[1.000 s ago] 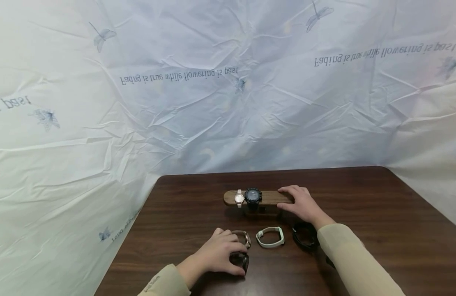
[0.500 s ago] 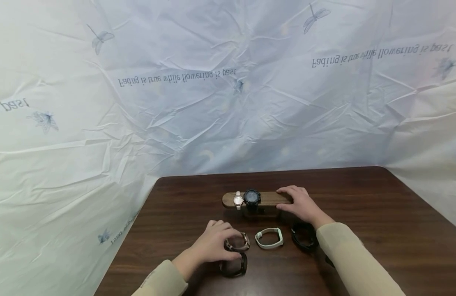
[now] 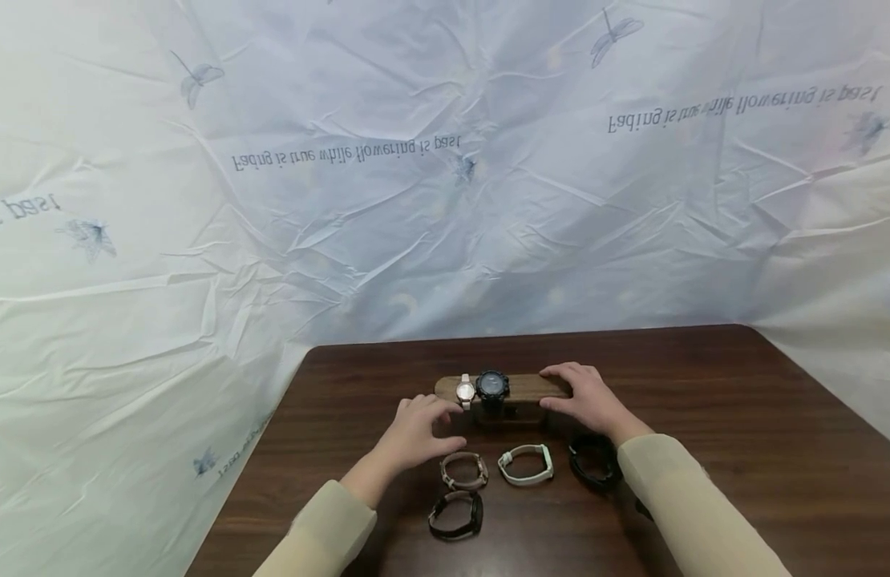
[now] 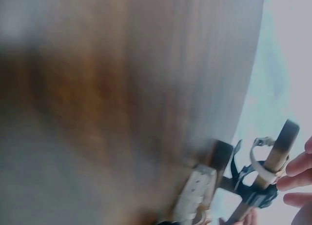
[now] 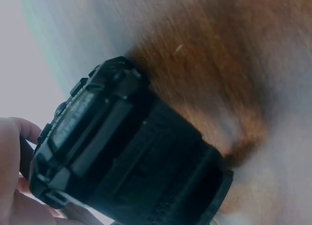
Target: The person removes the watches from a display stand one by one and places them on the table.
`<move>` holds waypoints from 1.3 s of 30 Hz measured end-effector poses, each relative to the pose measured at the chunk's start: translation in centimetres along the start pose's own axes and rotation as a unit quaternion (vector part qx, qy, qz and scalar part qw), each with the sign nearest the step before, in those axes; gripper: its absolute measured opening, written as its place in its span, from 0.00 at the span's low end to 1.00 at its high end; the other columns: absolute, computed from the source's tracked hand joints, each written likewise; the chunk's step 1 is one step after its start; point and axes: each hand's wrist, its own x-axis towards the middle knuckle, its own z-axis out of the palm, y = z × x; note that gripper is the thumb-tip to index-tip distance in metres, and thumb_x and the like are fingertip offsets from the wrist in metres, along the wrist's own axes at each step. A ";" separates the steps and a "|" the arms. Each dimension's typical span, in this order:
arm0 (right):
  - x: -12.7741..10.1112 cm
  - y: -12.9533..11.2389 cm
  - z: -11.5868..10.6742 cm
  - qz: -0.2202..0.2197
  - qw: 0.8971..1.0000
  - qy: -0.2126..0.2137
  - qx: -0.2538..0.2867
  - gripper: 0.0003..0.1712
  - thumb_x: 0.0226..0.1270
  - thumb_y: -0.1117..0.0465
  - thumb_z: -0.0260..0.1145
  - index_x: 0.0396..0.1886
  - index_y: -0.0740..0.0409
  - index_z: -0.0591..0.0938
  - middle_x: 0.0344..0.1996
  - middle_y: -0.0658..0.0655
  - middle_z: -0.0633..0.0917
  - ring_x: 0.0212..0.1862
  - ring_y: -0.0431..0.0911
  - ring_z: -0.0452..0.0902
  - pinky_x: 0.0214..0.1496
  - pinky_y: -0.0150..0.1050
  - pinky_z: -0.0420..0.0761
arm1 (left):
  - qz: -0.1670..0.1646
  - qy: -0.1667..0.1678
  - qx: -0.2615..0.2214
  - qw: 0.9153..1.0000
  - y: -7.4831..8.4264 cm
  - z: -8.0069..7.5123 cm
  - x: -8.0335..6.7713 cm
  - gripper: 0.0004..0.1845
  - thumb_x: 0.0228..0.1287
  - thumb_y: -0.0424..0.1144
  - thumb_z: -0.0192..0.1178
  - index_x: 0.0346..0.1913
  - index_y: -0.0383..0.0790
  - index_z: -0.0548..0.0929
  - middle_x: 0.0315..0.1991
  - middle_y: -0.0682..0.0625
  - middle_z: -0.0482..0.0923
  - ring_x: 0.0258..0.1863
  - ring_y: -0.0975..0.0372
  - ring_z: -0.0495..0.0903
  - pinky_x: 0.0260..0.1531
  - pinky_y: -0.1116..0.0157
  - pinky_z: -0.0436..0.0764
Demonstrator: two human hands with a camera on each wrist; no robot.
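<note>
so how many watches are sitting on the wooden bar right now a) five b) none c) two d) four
c) In the head view the bar carries two watches, a pale one and a black one; the other four lie loose on the table in front of it.

The dark brown wooden table shows fine grain under a smooth, faintly glossy finish. The brown wooden watch bar looks matt and smooth. On it, the chunky black plastic digital watch has a ridged, matt casing. The pale mint rubbery band looks soft and matt. The crinkled white printed plastic sheet behind has a slight sheen.
</note>
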 end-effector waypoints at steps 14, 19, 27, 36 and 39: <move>0.1 -0.1 -0.5 0.002 1.000 -0.014 -0.009 0.30 0.52 0.42 0.61 0.54 0.46 0.70 0.55 0.53 0.67 0.58 0.56 0.53 0.51 0.55 0.60 | -0.079 0.028 -0.014 0.996 -1.4 0.3 2.4 0.27 0.49 0.55 0.60 0.53 0.51 0.71 0.40 0.56 0.68 0.40 0.63 0.67 0.42 0.58 0.65; 0.2 -0.1 -0.5 0.000 1.000 -0.018 -0.013 0.30 0.52 0.42 0.61 0.54 0.47 0.70 0.54 0.54 0.68 0.57 0.57 0.54 0.51 0.56 0.60 | -0.095 0.031 -0.024 0.995 -1.6 0.6 2.9 0.26 0.48 0.55 0.60 0.52 0.53 0.72 0.42 0.55 0.66 0.41 0.61 0.65 0.41 0.58 0.66; 0.1 -0.2 -0.3 -0.006 1.000 -0.013 -0.013 0.31 0.51 0.42 0.61 0.54 0.48 0.70 0.54 0.55 0.68 0.57 0.57 0.54 0.51 0.56 0.59 | -0.106 0.014 -0.022 0.994 -1.3 0.9 3.7 0.30 0.46 0.58 0.61 0.55 0.53 0.71 0.50 0.52 0.62 0.46 0.58 0.62 0.40 0.57 0.67; 0.1 0.1 -0.2 -0.002 1.000 -0.012 -0.016 0.30 0.51 0.41 0.60 0.54 0.46 0.70 0.54 0.53 0.68 0.57 0.55 0.54 0.52 0.54 0.59 | -0.075 -0.023 0.015 0.997 -0.7 1.2 4.7 0.29 0.51 0.53 0.59 0.57 0.53 0.68 0.55 0.55 0.64 0.53 0.53 0.61 0.48 0.50 0.62; 0.2 0.1 -0.3 -0.009 1.000 -0.013 -0.016 0.30 0.52 0.41 0.60 0.54 0.46 0.70 0.54 0.53 0.68 0.57 0.56 0.54 0.52 0.55 0.59 | -0.083 -0.029 0.027 0.996 -0.8 1.1 4.9 0.26 0.52 0.52 0.59 0.55 0.53 0.70 0.54 0.56 0.65 0.53 0.54 0.61 0.47 0.51 0.63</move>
